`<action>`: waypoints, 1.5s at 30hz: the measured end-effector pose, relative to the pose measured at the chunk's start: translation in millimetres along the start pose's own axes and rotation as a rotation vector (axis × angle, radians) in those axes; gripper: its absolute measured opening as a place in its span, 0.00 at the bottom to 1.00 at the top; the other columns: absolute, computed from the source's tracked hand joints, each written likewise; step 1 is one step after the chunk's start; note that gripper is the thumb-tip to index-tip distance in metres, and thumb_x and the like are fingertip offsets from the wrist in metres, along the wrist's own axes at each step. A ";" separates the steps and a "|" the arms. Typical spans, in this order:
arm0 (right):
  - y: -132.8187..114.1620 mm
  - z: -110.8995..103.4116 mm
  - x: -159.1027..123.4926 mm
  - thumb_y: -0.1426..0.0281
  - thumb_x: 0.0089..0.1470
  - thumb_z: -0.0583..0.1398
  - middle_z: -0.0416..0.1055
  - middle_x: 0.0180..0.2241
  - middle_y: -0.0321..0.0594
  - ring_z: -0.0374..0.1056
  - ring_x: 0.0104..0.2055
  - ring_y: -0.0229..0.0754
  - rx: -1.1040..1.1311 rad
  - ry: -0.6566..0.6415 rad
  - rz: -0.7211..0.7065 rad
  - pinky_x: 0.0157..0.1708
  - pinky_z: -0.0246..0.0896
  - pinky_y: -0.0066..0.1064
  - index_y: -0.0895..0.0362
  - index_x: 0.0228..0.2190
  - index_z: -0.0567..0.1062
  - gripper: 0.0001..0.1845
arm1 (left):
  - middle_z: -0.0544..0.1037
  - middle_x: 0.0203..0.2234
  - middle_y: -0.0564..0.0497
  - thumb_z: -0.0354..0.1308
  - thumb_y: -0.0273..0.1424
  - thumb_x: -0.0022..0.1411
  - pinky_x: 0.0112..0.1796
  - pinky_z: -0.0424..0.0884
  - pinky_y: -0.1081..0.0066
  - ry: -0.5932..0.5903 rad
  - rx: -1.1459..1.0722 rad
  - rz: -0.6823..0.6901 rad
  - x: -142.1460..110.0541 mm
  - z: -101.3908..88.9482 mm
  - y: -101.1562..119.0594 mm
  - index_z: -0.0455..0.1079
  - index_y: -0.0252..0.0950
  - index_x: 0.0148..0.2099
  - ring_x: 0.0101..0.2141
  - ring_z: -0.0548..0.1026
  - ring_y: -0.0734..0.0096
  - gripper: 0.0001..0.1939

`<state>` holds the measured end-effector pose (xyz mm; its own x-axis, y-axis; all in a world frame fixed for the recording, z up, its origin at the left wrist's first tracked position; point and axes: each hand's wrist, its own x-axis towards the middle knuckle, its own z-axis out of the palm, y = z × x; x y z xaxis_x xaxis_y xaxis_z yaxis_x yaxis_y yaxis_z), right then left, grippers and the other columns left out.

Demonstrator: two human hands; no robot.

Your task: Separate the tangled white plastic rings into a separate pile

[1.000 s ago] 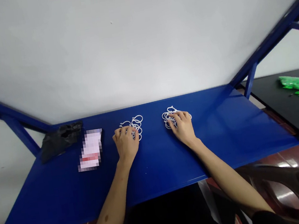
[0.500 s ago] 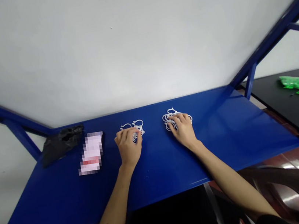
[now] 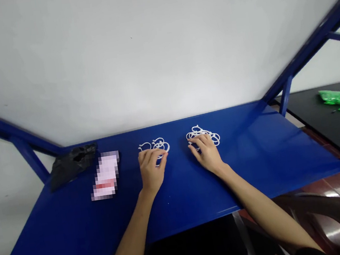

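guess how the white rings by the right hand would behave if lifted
The white rings look slim, so each is probably light. Their even curves suggest they are fairly stiff. They overlap, so neighbours may snag.

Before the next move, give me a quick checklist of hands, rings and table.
1. Left pile of rings and right pile apart: ok, bare blue table between.
2. Left hand at the left pile: ok, white ring at its fingers.
3. That ring firmly pinched: cannot tell.
4. Right hand at the right pile: ok.
5. Right hand's hold: cannot tell, partly hidden.
6. Black bag away from both hands: ok.
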<state>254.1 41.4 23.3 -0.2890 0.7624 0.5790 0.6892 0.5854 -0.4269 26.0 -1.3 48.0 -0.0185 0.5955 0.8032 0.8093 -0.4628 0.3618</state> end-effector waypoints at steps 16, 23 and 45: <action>-22.6 17.7 -5.8 0.60 0.60 0.62 0.74 0.28 0.34 0.71 0.28 0.37 0.763 -0.173 0.401 0.31 0.69 0.31 0.54 0.40 0.74 0.12 | 0.80 0.42 0.49 0.60 0.30 0.66 0.48 0.70 0.60 -0.298 -0.143 0.050 -32.0 21.6 12.7 0.76 0.43 0.47 0.45 0.73 0.62 0.08; -27.7 16.2 -7.3 0.63 0.61 0.61 0.77 0.31 0.38 0.72 0.30 0.40 0.556 -0.087 0.278 0.34 0.70 0.33 0.54 0.38 0.76 0.08 | 0.80 0.40 0.47 0.60 0.35 0.67 0.43 0.74 0.63 -0.221 -0.289 -0.354 -27.3 23.1 7.5 0.74 0.39 0.49 0.43 0.75 0.63 0.10; -38.3 14.1 -15.1 0.68 0.68 0.55 0.74 0.34 0.41 0.72 0.34 0.40 0.387 -0.075 0.001 0.36 0.70 0.34 0.54 0.37 0.74 0.09 | 0.79 0.36 0.49 0.63 0.40 0.63 0.42 0.77 0.64 -0.245 -0.498 -0.685 -34.1 25.6 14.7 0.81 0.44 0.45 0.37 0.78 0.66 0.11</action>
<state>222.7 11.3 21.2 -0.3460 0.7729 0.5318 0.3925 0.6341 -0.6662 53.6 -11.6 13.7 -0.2335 0.9446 0.2305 0.3155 -0.1507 0.9369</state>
